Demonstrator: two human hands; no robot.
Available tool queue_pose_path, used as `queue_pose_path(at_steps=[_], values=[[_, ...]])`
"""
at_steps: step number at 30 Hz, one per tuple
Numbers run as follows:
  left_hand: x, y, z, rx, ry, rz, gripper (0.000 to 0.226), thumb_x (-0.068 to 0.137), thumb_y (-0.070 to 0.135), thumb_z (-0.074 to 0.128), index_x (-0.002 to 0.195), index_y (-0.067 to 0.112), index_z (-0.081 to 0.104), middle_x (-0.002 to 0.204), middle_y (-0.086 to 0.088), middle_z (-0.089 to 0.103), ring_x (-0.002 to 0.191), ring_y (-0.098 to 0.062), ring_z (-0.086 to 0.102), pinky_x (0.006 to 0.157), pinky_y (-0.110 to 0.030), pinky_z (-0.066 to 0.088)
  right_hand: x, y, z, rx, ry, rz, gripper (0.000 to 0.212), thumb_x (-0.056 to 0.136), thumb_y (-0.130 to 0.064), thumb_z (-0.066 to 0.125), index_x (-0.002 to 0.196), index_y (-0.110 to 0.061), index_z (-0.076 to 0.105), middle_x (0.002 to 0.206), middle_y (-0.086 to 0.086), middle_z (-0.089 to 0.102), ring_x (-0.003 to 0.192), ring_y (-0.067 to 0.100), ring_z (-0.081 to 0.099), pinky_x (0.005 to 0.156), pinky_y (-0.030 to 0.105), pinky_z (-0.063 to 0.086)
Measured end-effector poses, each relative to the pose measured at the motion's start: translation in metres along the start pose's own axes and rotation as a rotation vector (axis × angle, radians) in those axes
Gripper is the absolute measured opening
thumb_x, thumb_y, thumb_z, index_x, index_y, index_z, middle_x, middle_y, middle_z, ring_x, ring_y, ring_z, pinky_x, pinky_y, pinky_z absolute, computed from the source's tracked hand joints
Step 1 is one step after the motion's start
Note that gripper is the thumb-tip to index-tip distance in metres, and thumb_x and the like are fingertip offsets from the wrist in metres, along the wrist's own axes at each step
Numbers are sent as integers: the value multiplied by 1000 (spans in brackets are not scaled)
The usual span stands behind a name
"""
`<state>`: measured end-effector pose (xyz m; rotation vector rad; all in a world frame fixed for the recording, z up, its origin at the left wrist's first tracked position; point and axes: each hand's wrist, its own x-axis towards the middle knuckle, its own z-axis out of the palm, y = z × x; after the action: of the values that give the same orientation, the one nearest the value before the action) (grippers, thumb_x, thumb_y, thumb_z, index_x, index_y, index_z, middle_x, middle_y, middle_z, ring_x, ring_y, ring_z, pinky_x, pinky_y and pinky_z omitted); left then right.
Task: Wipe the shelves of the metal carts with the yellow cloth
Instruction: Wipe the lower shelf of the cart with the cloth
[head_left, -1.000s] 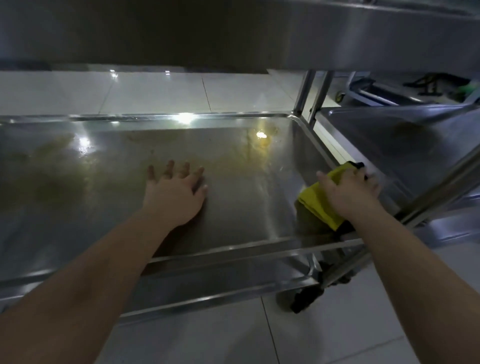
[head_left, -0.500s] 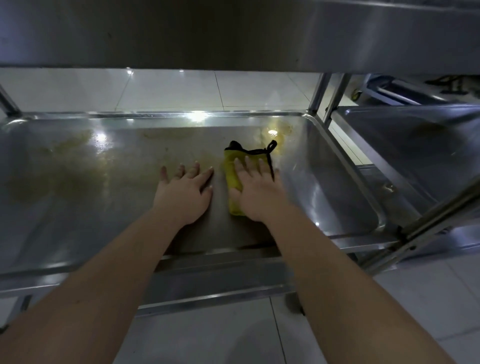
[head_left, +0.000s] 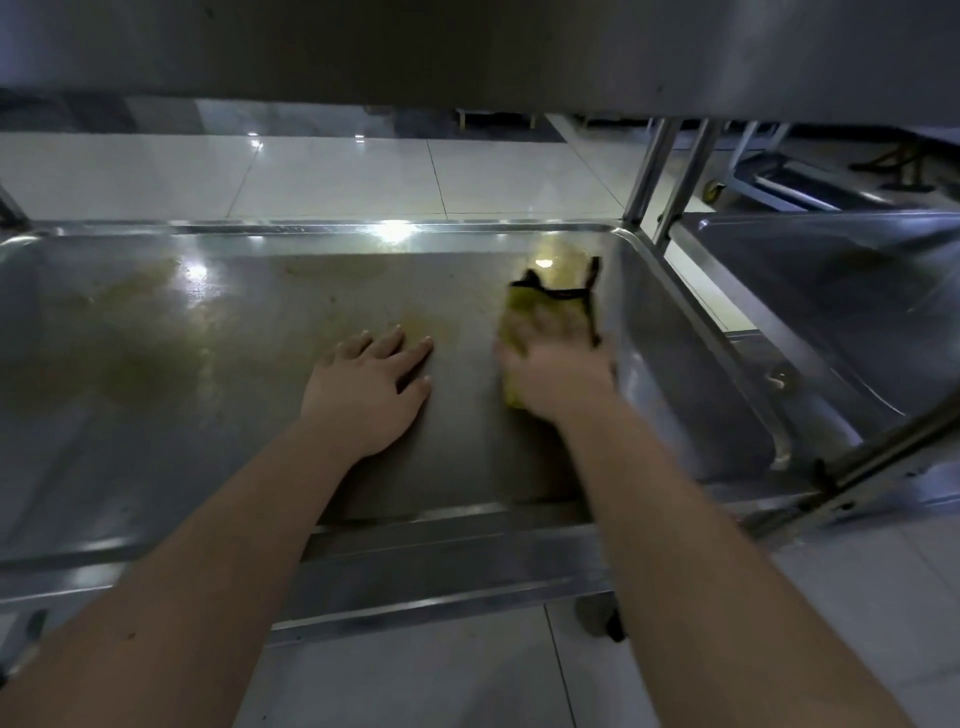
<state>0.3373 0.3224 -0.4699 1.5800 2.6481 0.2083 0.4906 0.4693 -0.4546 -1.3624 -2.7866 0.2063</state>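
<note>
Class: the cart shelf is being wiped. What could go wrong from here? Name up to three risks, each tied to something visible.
1. The right hand presses the yellow cloth close to the raised right rim of the shelf; knuckles could knock it.
2. Yellowish stains at the far left could get missed.
3. The left hand lies flat on the shelf, possibly leaving smudges.

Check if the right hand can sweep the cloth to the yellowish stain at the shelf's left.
Likely not in a straight sweep: the left hand lies flat on the shelf between the yellow cloth under the right hand and the stain. Farther back the shelf looks free.
</note>
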Motion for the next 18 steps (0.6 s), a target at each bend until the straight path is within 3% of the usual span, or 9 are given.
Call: queue_pose_path(at_steps=[3, 6, 8, 11, 14, 18], values=[[-1, -7, 1, -77, 32, -16, 56, 95, 50, 33, 150, 42, 23, 159, 13, 19, 146, -18, 16, 115, -40, 19, -10, -66, 15, 45, -7, -218, 53, 96, -56, 22, 148, -51, 15, 163, -10, 7, 149, 26, 1, 111, 64, 1], [1, -13, -1, -118, 2, -24, 57, 94, 52, 36, 149, 44, 23, 159, 17, 18, 146, -14, 15, 116, -40, 21, -1, -48, 13, 93, -31, -225, 53, 97, -56, 24, 148, -53, 11, 162, -16, 7, 149, 21, 1, 111, 65, -2], [1, -11, -2, -95, -24, -19, 57, 95, 54, 34, 149, 46, 21, 159, 18, 15, 147, -13, 12, 115, -40, 19, 10, -6, 6, 79, -10, -148, 57, 96, -56, 29, 149, -50, 8, 161, -17, 8, 149, 22, 2, 113, 63, -2], [1, -5, -1, -95, 2, -26, 56, 96, 54, 34, 149, 45, 22, 159, 17, 16, 147, -13, 12, 115, -39, 16, 21, 78, -9, 81, 26, 116, 55, 96, -57, 33, 148, -50, 19, 161, -16, 9, 149, 23, -5, 114, 64, -3], [2, -5, 0, -102, 12, -27, 56, 95, 54, 34, 149, 46, 23, 159, 18, 17, 147, -13, 13, 115, -38, 15, 20, 137, -21, 111, 45, 313, 55, 96, -57, 35, 149, -44, 26, 162, -6, 12, 148, 25, 5, 113, 64, 11], [3, -6, 1, -121, 26, -31, 55, 95, 53, 37, 148, 45, 26, 158, 17, 20, 146, -14, 15, 115, -39, 14, 26, 108, -17, 49, 55, 337, 54, 98, -51, 24, 151, -39, 19, 161, -6, 15, 148, 23, 9, 114, 60, 11]])
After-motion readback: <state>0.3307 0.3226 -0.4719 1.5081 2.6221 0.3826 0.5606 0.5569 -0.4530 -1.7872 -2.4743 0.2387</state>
